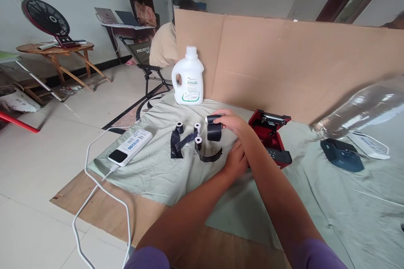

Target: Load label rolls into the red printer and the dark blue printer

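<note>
My right hand point(232, 121) reaches across the cloth and pinches a small roll of black paper point(214, 118) with a white end. A black strip point(214, 132) hangs down from that roll. My left hand point(236, 163) is lower, beside the red and black portable printer point(271, 138), whose lid stands up. My right forearm crosses in front of the printer and hides the left fingertips. Left of my hands stand three similar rolls: one roll point(179, 127) at the left, another roll point(197, 128), and a nearer roll point(198, 143) with its curled strip point(212, 156).
A white jug point(189, 77) stands before the cardboard screen point(268, 59). A white power bank point(131, 147) with a cable lies left. On the right are a dark blue object point(342, 155), a white device point(369, 145) and a clear plastic bag point(362, 105). Two people sit behind.
</note>
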The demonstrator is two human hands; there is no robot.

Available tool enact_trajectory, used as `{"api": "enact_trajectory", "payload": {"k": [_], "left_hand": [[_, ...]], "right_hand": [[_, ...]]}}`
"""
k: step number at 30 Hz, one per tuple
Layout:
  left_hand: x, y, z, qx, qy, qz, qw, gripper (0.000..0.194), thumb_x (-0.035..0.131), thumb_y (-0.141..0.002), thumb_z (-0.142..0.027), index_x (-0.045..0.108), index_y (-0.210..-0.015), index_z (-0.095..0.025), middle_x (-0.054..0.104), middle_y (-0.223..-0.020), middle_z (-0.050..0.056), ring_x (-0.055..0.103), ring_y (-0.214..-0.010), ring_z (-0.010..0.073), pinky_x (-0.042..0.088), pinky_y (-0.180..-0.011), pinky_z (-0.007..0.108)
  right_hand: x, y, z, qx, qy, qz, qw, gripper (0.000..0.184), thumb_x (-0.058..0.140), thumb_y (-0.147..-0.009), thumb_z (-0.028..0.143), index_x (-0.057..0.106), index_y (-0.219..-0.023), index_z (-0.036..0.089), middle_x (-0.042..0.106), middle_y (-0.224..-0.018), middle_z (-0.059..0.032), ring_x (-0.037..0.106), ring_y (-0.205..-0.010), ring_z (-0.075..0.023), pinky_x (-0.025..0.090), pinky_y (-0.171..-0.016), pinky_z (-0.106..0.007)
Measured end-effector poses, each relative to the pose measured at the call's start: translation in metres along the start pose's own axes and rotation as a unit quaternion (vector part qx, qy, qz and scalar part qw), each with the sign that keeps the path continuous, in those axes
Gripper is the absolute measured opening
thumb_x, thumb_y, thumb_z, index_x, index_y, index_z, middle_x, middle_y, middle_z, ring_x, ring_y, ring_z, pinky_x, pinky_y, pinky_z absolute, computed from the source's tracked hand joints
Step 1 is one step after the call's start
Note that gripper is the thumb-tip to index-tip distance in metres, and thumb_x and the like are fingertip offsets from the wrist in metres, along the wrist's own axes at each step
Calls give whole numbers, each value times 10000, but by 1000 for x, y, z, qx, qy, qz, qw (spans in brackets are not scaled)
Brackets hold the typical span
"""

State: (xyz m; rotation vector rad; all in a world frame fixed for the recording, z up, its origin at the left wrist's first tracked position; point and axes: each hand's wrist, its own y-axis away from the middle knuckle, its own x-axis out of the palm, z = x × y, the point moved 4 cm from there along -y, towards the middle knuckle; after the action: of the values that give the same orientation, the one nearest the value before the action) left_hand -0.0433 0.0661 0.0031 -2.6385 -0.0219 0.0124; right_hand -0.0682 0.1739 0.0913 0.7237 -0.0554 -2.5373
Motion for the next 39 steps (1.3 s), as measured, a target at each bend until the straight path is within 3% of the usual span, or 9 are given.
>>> {"api": "enact_trajectory", "payload": {"k": [4, 8, 13, 16, 24, 27, 31, 34, 39], "left_hand": [[0, 0, -3, 4, 14, 2, 1000, 342, 439, -991, -312, 651, -1252, -253, 643, -1335, 98, 552, -1289, 308, 450, -1123, 494], [0, 1, -2, 1, 31, 2, 1000, 336, 451, -985, -311, 653, -1245, -245, 618, -1383, 98, 545, -1307, 310, 445, -1134, 492], [0, 1, 0, 2, 21, 2, 1000, 347, 492, -965, -311, 664, -1260, -249, 618, -1385, 97, 535, -1330, 312, 452, -1138, 490], [1, 1, -4, 13, 52, -2, 999, 335, 530, -962, -313, 656, -1269, -271, 620, -1384, 78, 534, -1337, 297, 430, -1169, 483], [3, -4, -4, -2, 108, -24, 994, 294, 527, -982, -278, 656, -1245, -243, 608, -1393, 125, 496, -1385, 333, 361, -1229, 519], [5, -8, 4, -11, 58, -14, 998, 304, 465, -1000, -267, 662, -1230, -248, 605, -1396, 121, 485, -1399, 319, 348, -1232, 527], [2, -9, 3, -15, -19, -16, 1000, 326, 401, -1018, -302, 669, -1194, -240, 584, -1414, 119, 489, -1395, 287, 324, -1237, 504], [-2, -6, -6, -6, -24, -13, 1000, 337, 384, -1033, -328, 641, -1240, -258, 555, -1454, 86, 478, -1409, 257, 336, -1229, 460], [0, -7, 1, 4, -19, -15, 1000, 335, 384, -1037, -327, 644, -1224, -230, 556, -1443, 130, 471, -1409, 261, 328, -1226, 417]], "right_hand": [[5, 3, 1, 25, -89, 22, 995, 315, 565, -850, 211, 706, -1131, 183, 738, -1036, -86, 669, -824, -168, 510, -646, -230], [6, -1, -2, 29, -46, 14, 998, 293, 528, -914, 270, 703, -1131, 181, 738, -1000, -82, 664, -785, -162, 495, -631, -234], [-2, -8, 5, -19, 229, -106, 968, 266, 531, -928, 287, 709, -1094, 179, 734, -1099, -99, 675, -956, -210, 494, -769, -263], [11, -15, 8, 10, 404, -72, 912, 287, 534, -927, 255, 703, -1135, 152, 718, -1146, -165, 684, -1019, -257, 494, -784, -292], [35, -28, 21, 20, 473, -48, 879, 339, 543, -966, 352, 707, -1179, 146, 677, -1239, -231, 596, -1233, -349, 472, -955, -419], [52, -32, 48, -49, 455, -55, 888, 436, 391, -1024, 437, 706, -1161, 168, 683, -1255, -194, 525, -1304, -354, 410, -1031, -463], [109, -41, 74, -124, 413, 40, 901, 444, 465, -969, 555, 720, -989, 194, 729, -1126, -146, 607, -1171, -324, 372, -1046, -483], [139, -46, 77, -114, 414, 60, 901, 283, 574, -912, 427, 696, -930, 172, 735, -1049, -144, 649, -1068, -300, 364, -1040, -481], [115, -17, 67, -191, 228, 29, 954, 204, 566, -876, 321, 656, -1037, 233, 706, -910, -21, 635, -840, -196, 454, -785, -307]]}}
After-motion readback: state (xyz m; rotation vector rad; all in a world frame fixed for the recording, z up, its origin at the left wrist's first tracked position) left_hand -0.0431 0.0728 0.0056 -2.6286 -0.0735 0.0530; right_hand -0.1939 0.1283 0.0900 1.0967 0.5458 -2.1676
